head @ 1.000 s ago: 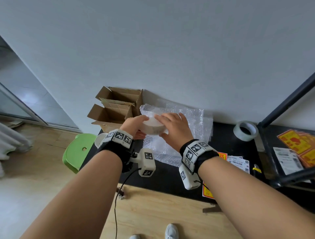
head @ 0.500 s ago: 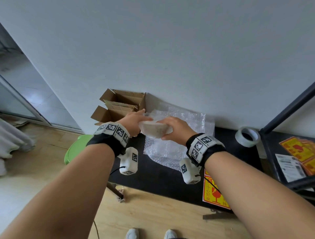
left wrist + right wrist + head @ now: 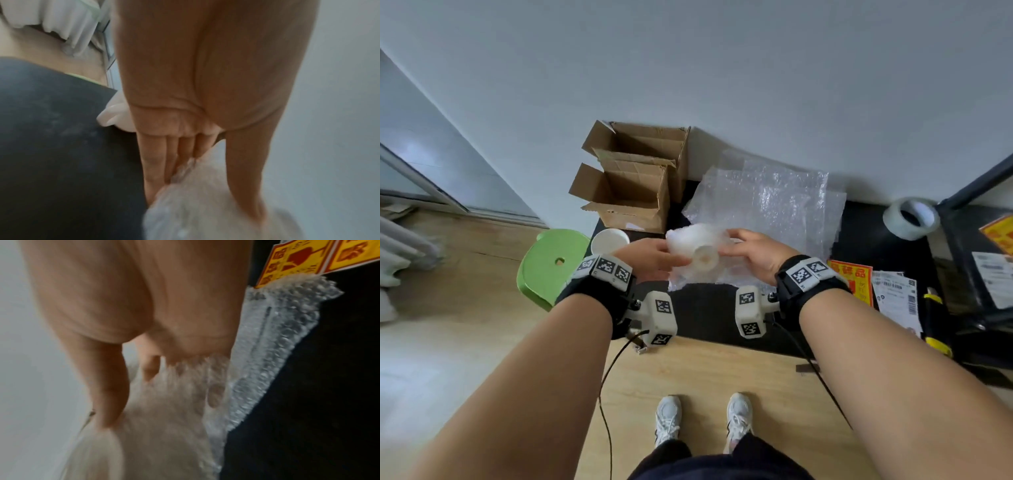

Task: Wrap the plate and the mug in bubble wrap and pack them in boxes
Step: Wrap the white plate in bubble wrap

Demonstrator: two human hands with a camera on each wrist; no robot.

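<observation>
Above the black table point(image 3: 709, 315) both my hands hold a white mug point(image 3: 703, 257) bundled in bubble wrap, its round end turned towards me. My left hand point(image 3: 654, 260) grips the bundle's left side, thumb on top, fingers below. My right hand point(image 3: 748, 251) grips the right side. In the left wrist view the wrapped bundle point(image 3: 205, 219) sits between thumb and fingers point(image 3: 162, 162). The right wrist view shows the bundle point(image 3: 164, 434) under my thumb. A white plate point(image 3: 608, 240) lies at the table's left edge. Two open cardboard boxes point(image 3: 630, 195) stand behind it.
More bubble wrap sheets point(image 3: 774, 205) lie at the back of the table against the wall. A tape roll point(image 3: 911, 217) sits to the right, with yellow-red stickers point(image 3: 854, 277) and shipping labels point(image 3: 895, 294) nearby. A black rack point(image 3: 976, 274) stands at the right, a green stool point(image 3: 551, 263) at the left.
Both hands have lifted the wrapped mug off the sheets, brought it nearer to me and turned its round end towards the camera.
</observation>
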